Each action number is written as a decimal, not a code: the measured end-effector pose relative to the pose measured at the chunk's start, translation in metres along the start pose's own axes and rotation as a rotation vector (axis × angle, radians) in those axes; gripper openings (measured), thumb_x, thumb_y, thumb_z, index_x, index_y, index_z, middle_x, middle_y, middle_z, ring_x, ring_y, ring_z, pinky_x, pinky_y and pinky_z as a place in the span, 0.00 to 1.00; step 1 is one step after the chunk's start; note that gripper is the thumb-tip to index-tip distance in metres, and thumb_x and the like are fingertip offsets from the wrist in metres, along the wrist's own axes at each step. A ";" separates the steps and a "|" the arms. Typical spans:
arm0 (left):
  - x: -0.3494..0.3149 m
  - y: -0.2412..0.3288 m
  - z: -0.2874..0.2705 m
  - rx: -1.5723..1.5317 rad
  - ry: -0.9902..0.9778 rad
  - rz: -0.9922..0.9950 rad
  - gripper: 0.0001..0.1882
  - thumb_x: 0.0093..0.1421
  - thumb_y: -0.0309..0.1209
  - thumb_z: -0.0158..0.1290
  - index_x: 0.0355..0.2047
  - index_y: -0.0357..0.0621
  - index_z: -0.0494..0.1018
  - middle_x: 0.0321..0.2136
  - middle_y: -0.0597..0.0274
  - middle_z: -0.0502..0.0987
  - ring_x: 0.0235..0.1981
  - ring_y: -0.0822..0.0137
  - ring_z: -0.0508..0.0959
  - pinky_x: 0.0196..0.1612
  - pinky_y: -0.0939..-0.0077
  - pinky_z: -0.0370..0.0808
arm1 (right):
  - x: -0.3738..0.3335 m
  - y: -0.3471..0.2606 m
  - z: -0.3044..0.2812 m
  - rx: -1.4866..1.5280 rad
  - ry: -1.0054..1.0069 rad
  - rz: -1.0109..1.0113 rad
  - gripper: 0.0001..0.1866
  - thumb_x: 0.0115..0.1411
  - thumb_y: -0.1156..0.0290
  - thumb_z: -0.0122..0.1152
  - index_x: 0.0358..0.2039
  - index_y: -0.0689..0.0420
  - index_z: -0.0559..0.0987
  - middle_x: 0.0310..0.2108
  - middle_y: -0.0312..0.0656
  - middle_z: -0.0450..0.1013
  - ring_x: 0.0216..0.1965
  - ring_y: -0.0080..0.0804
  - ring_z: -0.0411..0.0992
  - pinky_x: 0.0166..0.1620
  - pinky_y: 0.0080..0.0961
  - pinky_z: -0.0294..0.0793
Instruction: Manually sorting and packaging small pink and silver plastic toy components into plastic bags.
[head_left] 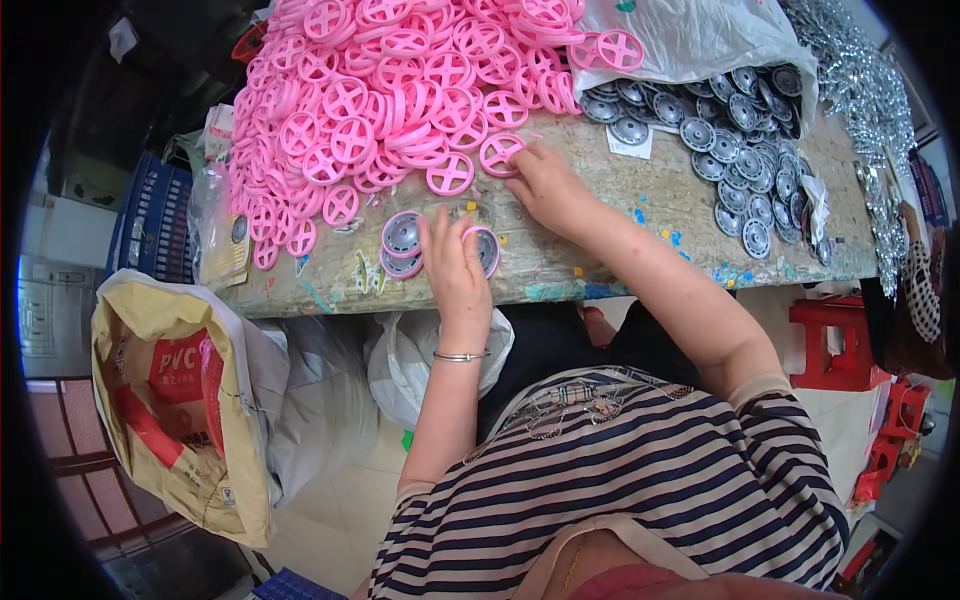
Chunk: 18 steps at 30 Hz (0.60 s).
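Fingers of the left hand stretch nearly straight beside the pink-rimmed gray discs near the front edge of the tabletop; I cannot tell whether that grip holds one or only steadies them. Slightly farther out, the right hand curls its fingertips at the right rim of a pink ring, which lies at the near fringe of the ring heap; whether this grip has closed, I cannot tell either. For clean handling I would pinch that rim between thumb and forefinger and draw it low toward me, keeping clear of its neighbours, since the heap could slump; a light left palm should stop the discs skating. The worn surface carries blue and yellow flecks, and loose gray discs spill from a white plastic bag on the right. Around it I see an open paper sack, a red stool and, beyond, silver tinsel.
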<state>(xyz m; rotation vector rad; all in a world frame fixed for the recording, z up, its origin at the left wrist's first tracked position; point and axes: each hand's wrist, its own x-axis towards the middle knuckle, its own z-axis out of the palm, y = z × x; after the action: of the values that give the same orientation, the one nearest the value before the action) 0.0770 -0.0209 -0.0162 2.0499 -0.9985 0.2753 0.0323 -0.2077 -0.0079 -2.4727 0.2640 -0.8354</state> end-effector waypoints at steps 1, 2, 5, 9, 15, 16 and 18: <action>0.003 -0.002 0.002 0.000 0.003 0.004 0.16 0.65 0.30 0.46 0.51 0.37 0.68 0.55 0.42 0.66 0.62 0.39 0.57 0.63 0.53 0.53 | 0.004 0.008 0.005 -0.002 0.004 -0.003 0.12 0.56 0.67 0.59 0.37 0.62 0.75 0.38 0.54 0.71 0.45 0.51 0.68 0.47 0.41 0.68; 0.006 -0.001 0.003 0.128 0.039 -0.002 0.18 0.64 0.30 0.47 0.53 0.38 0.66 0.57 0.41 0.63 0.62 0.39 0.56 0.63 0.53 0.52 | 0.008 0.014 0.009 -0.085 -0.024 0.013 0.12 0.55 0.67 0.60 0.36 0.60 0.74 0.38 0.52 0.71 0.42 0.51 0.68 0.46 0.41 0.68; 0.013 -0.001 0.002 0.174 0.074 -0.007 0.22 0.64 0.30 0.47 0.58 0.38 0.62 0.61 0.42 0.58 0.64 0.43 0.55 0.64 0.55 0.51 | 0.021 0.036 0.006 -0.148 -0.140 0.083 0.12 0.55 0.65 0.61 0.35 0.59 0.73 0.34 0.47 0.71 0.37 0.47 0.69 0.41 0.38 0.69; 0.009 0.018 -0.005 -0.563 0.033 -0.207 0.27 0.62 0.28 0.51 0.60 0.37 0.59 0.63 0.42 0.55 0.66 0.50 0.53 0.63 0.55 0.55 | 0.021 -0.010 -0.055 0.531 -0.337 0.535 0.12 0.60 0.63 0.58 0.33 0.59 0.72 0.25 0.35 0.69 0.29 0.29 0.69 0.34 0.26 0.68; 0.001 0.044 0.018 -1.361 -0.323 -0.724 0.16 0.63 0.29 0.51 0.50 0.37 0.67 0.44 0.57 0.74 0.40 0.67 0.78 0.37 0.74 0.80 | -0.033 -0.035 -0.088 0.967 -0.541 0.748 0.10 0.65 0.63 0.51 0.33 0.56 0.72 0.26 0.31 0.68 0.27 0.17 0.66 0.32 0.18 0.67; -0.002 0.049 0.022 -1.293 -0.265 -0.680 0.12 0.64 0.29 0.50 0.46 0.37 0.68 0.35 0.63 0.76 0.31 0.72 0.79 0.27 0.80 0.80 | -0.037 -0.015 -0.086 0.721 -0.462 0.690 0.11 0.66 0.63 0.49 0.35 0.57 0.73 0.28 0.31 0.69 0.27 0.17 0.66 0.32 0.18 0.68; -0.006 0.049 0.021 -1.226 -0.324 -0.695 0.12 0.65 0.29 0.49 0.46 0.38 0.68 0.38 0.61 0.75 0.33 0.71 0.79 0.29 0.78 0.81 | -0.038 0.037 -0.086 0.385 -0.261 0.560 0.15 0.66 0.61 0.50 0.43 0.58 0.76 0.31 0.35 0.73 0.29 0.21 0.69 0.34 0.21 0.70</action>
<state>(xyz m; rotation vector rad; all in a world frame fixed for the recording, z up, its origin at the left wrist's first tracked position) 0.0342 -0.0502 -0.0045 1.1470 -0.3524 -0.8588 -0.0510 -0.2615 0.0120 -1.9665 0.6018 -0.2885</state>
